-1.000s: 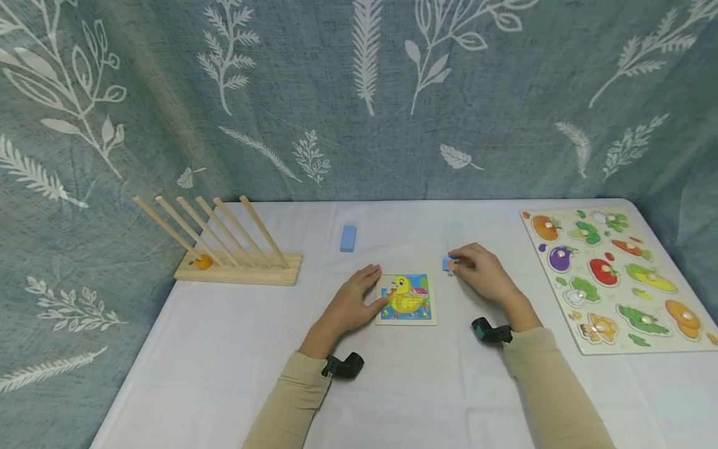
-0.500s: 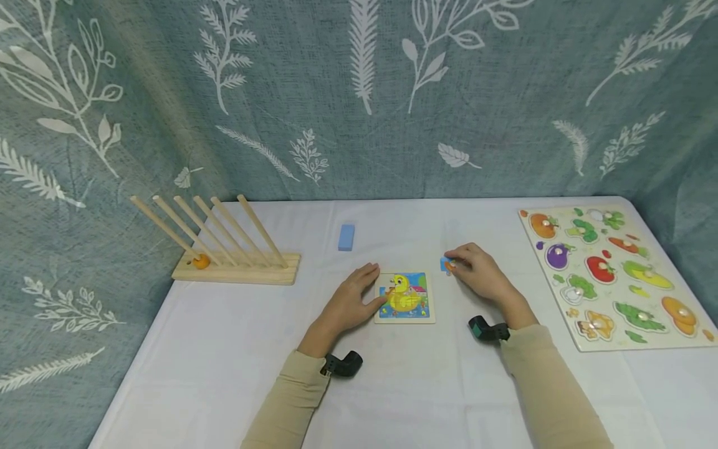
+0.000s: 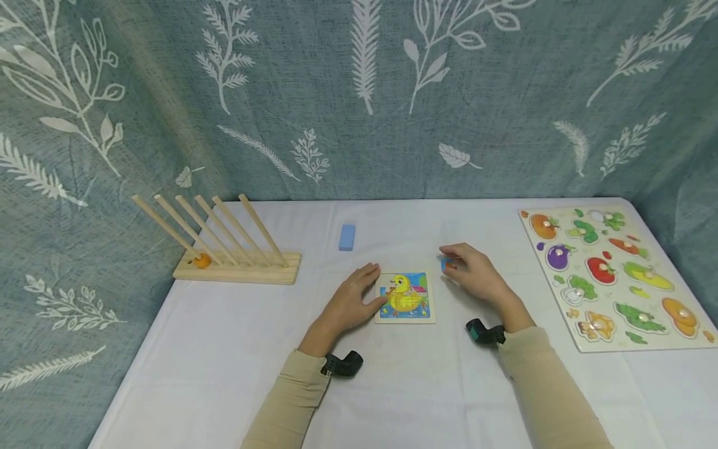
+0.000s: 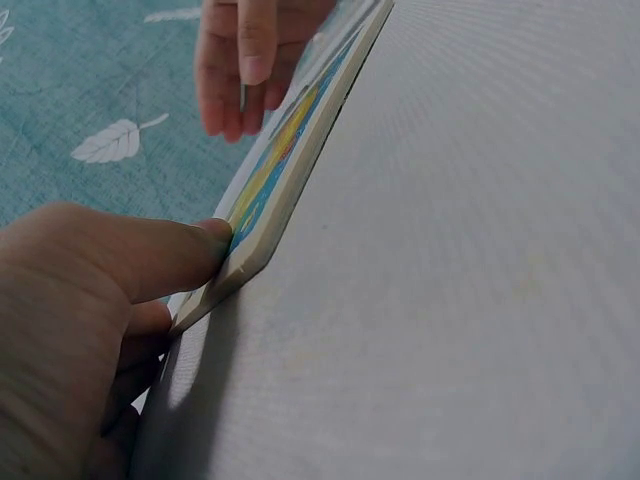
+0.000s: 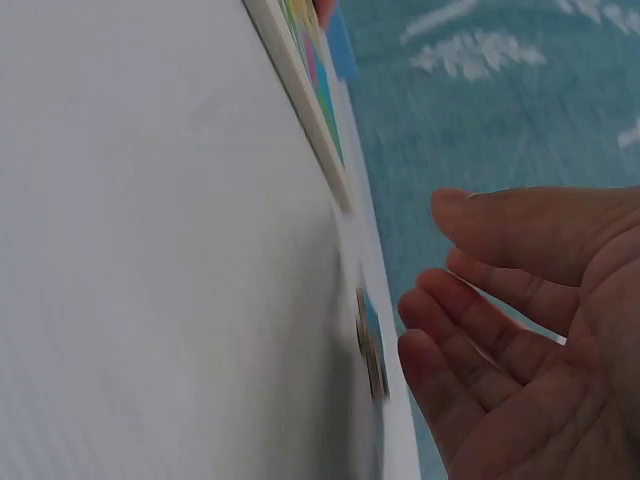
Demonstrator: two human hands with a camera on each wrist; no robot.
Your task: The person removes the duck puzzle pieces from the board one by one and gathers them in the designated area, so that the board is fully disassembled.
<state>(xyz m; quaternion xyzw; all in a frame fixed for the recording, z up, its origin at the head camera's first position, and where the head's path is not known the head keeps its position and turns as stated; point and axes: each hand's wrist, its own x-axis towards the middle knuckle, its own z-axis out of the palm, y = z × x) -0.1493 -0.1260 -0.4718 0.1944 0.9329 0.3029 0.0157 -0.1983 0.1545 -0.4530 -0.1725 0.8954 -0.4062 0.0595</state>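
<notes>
Right hand [image 3: 475,272]: fingers and thumb have parted from the jigsaw piece [image 3: 445,264] that they pinched a second ago. Left hand [image 3: 353,301] and duck jigsaw board [image 3: 406,321] remain in place.

Nearest the camera, two beige sleeves [image 3: 291,393] extend over the counter [image 3: 404,393], which is covered with white cloth. A black camera unit [image 3: 343,364] is strapped to the left wrist; a matching unit [image 3: 485,332] is strapped to the right.

Left hand state: relaxed, fingers extended along the left edge of the board, thumb resting on its rim. The board lies flat in front of the person. Its square picture shows a yellow duck on blue water with a pink-roofed house; the thumb covers part of the left edge.

Right hand state: released, fingers loosely curved and clear of the piece. The piece, blue and orange, lies on the cloth beyond the board's upper right corner, partly hidden between fingers and thumb in the head view.

At the right side lies a vegetable knob puzzle [image 3: 608,298], including an eggplant and a tomato.

At the far left stands a six-rod wooden stand [image 3: 263,274]; an orange bead [image 3: 202,261] sits on its base. A light blue rectangular block [image 3: 347,237] lies beyond the duck board. Behind the counter hangs a teal curtain [image 3: 392,156] with white leaf prints.
</notes>
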